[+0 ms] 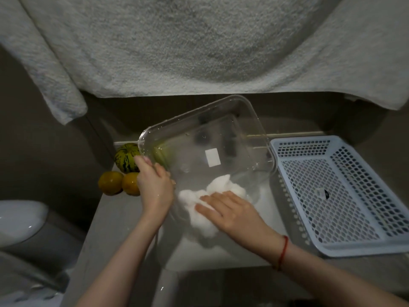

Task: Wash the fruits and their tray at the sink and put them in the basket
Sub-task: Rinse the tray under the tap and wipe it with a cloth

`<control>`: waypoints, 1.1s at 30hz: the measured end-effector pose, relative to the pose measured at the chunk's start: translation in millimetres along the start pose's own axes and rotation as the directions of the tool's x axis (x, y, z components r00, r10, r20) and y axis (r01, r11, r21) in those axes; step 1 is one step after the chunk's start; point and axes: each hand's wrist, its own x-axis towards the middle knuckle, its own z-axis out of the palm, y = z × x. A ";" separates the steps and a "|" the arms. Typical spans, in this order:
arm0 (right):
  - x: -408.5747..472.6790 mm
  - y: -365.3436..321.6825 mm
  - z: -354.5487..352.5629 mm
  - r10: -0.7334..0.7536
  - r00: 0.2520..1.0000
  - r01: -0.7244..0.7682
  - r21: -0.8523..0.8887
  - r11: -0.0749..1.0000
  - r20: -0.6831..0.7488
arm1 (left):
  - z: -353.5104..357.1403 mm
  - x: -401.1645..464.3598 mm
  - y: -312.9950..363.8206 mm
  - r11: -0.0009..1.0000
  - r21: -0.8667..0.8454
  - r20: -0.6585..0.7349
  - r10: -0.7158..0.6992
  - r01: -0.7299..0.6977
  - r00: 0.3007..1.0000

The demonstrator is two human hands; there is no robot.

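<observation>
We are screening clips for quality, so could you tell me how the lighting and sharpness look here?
Head view: dim and greyish overall; the white cloth under the right hand is blown out; the clear tray gripped by the left hand shows faint glare; wide-angle bending curves the towel.

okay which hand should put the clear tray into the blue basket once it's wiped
Probably the left hand: it already grips the clear tray by its rim. The right hand lies flat on the white cloth, though the blue basket stands on its side.
</observation>
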 end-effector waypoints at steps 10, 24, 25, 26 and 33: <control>28.9 74.4 -73.6 -0.002 0.999 0.003 -0.023 1.000 0.051 | -15.4 19.0 4.3 0.823 -0.088 0.406 -0.485 0.561 0.775; 120.8 136.3 -161.3 0.358 0.856 -0.504 0.447 0.739 0.374 | -58.6 73.9 34.1 0.882 -0.190 0.317 0.471 -0.431 0.823; 122.9 136.3 -163.3 0.337 0.859 -0.497 0.471 0.729 0.386 | -58.2 75.1 41.0 0.865 -0.239 0.339 0.500 -0.442 0.796; 124.4 135.5 -164.4 0.316 0.861 -0.492 0.495 0.717 0.397 | -57.1 75.0 47.5 0.856 -0.285 0.379 0.514 -0.431 0.770; 129.4 123.2 -149.7 0.446 0.855 -0.510 0.581 0.635 0.264 | -39.5 62.0 51.0 0.852 -0.441 0.234 0.412 -0.281 0.881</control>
